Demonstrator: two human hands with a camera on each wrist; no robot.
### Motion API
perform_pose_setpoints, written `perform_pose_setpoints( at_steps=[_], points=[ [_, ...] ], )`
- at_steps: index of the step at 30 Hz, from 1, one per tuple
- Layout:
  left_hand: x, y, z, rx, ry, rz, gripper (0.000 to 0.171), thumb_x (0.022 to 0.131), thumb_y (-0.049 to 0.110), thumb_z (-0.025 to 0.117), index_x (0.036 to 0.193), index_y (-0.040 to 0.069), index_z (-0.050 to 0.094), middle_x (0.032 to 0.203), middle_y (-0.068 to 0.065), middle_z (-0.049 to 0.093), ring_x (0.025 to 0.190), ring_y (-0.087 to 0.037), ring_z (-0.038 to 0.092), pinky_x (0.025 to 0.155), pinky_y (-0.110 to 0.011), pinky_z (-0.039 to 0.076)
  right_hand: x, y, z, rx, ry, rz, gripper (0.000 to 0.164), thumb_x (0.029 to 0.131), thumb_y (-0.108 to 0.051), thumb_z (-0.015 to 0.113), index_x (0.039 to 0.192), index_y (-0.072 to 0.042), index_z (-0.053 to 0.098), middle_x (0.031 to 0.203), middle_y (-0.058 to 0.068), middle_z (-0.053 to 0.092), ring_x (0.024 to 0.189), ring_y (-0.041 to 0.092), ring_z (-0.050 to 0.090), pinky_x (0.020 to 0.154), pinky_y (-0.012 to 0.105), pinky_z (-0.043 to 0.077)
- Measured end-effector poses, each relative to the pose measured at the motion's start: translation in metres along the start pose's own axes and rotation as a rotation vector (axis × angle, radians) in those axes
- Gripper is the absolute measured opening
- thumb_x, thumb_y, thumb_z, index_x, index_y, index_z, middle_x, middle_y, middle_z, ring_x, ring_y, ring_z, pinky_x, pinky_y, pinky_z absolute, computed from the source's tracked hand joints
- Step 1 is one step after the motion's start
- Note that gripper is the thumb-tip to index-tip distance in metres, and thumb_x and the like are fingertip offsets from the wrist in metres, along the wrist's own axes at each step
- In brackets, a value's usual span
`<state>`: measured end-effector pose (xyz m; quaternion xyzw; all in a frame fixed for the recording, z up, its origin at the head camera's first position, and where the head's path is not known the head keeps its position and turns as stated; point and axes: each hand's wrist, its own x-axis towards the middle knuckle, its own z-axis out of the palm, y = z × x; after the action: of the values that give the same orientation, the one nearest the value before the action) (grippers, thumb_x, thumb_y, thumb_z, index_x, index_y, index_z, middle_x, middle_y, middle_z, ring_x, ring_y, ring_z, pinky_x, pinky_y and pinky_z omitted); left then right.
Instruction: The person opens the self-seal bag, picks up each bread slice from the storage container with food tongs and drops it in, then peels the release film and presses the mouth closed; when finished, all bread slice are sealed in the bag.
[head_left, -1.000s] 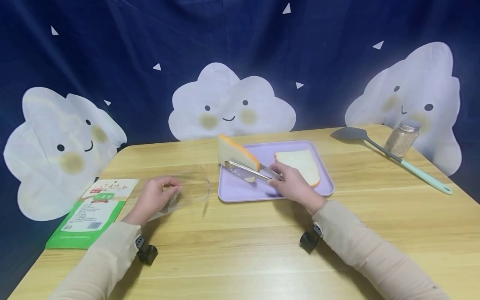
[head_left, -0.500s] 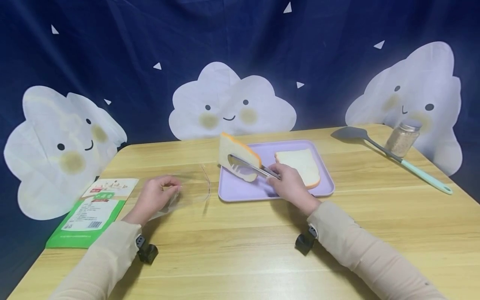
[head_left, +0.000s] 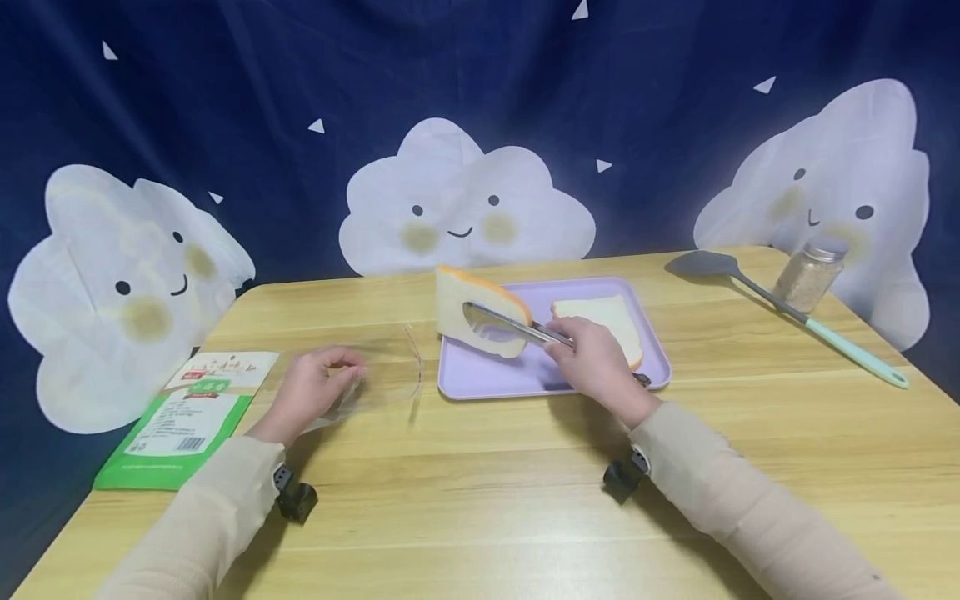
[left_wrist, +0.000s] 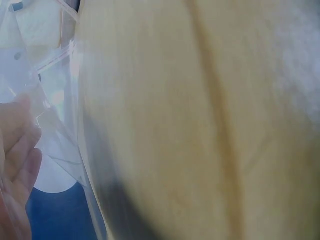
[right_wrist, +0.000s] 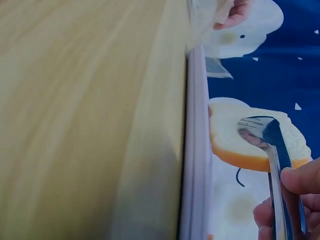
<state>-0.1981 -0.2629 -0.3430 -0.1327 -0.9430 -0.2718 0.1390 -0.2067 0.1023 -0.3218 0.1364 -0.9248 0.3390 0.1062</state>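
In the head view my left hand (head_left: 315, 387) pinches the edge of a clear plastic bag (head_left: 397, 367), whose mouth faces the tray. The same hand (left_wrist: 17, 165) and bag (left_wrist: 62, 150) show at the left of the left wrist view. My right hand (head_left: 596, 358) grips metal tongs (head_left: 536, 332). The tongs clasp a slice of bread (head_left: 453, 312) tilted on edge over the left part of the purple tray (head_left: 480, 385). Whether its lower edge touches the tray I cannot tell. A second bread slice (head_left: 603, 317) lies flat on the tray's right side, partly behind my right hand.
A green and white packet (head_left: 183, 425) lies at the table's left, close to my left forearm. At the far right are a grey spatula (head_left: 708, 264) with a mint handle and a lidded glass jar (head_left: 810, 275). A dark blue cloud-print cloth (head_left: 645, 83) hangs behind.
The tongs have drawn together on the bread slice, and it has turned its white face more toward me and shifted slightly right. The left hand and bag stay nearly still.
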Motion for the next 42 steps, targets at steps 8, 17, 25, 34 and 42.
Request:
perform_pose_setpoints(
  at_steps=[8, 17, 25, 34, 42],
  points=[
    [0.001, 0.001, -0.003, -0.017, -0.024, -0.021, 0.012, 0.087, 0.011, 0.064, 0.093, 0.003, 0.070, 0.096, -0.012, 0.070, 0.089, -0.028, 0.064, 0.077, -0.045, 0.051, 0.005, 0.009, -0.021, 0.312, -0.186, 0.177, 0.030, 0.087, -0.006, 0.056, 0.114, 0.006, 0.059, 0.086, 0.018, 0.064, 0.063, 0.016, 0.058, 0.056, 0.026, 0.052],
    [0.003, 0.006, -0.004, 0.025, -0.023, 0.043, 0.013, 0.086, 0.006, 0.065, 0.095, -0.001, 0.070, 0.098, -0.017, 0.069, 0.092, -0.033, 0.064, 0.079, -0.047, 0.051, 0.007, 0.003, -0.022, 0.431, -0.341, 0.243, 0.030, 0.086, -0.004, 0.056, 0.111, 0.013, 0.057, 0.073, 0.011, 0.058, 0.056, 0.012, 0.053, 0.052, 0.023, 0.046],
    [0.003, 0.006, -0.001, 0.039, 0.002, 0.114, 0.012, 0.083, 0.002, 0.065, 0.094, -0.002, 0.070, 0.095, -0.016, 0.069, 0.089, -0.032, 0.065, 0.078, -0.045, 0.052, 0.011, -0.008, -0.005, 0.403, -0.410, 0.249, 0.031, 0.085, -0.003, 0.056, 0.112, 0.012, 0.058, 0.083, 0.017, 0.060, 0.053, 0.012, 0.052, 0.050, 0.023, 0.046],
    [0.002, 0.008, -0.002, 0.034, -0.009, 0.115, 0.011, 0.085, 0.003, 0.065, 0.093, -0.001, 0.069, 0.095, -0.015, 0.069, 0.090, -0.031, 0.064, 0.080, -0.045, 0.051, 0.014, -0.019, 0.000, 0.353, -0.488, 0.212, 0.026, 0.087, -0.007, 0.056, 0.108, 0.008, 0.062, 0.079, 0.015, 0.061, 0.049, 0.010, 0.051, 0.049, 0.023, 0.045],
    [0.001, 0.014, -0.002, 0.006, -0.027, 0.074, 0.007, 0.083, 0.005, 0.067, 0.089, 0.003, 0.069, 0.094, -0.013, 0.069, 0.089, -0.030, 0.064, 0.078, -0.045, 0.051, 0.015, -0.022, 0.002, 0.432, -0.600, 0.288, 0.025, 0.087, -0.005, 0.055, 0.106, 0.009, 0.061, 0.065, 0.008, 0.057, 0.046, 0.010, 0.050, 0.044, 0.020, 0.042]
  ],
)
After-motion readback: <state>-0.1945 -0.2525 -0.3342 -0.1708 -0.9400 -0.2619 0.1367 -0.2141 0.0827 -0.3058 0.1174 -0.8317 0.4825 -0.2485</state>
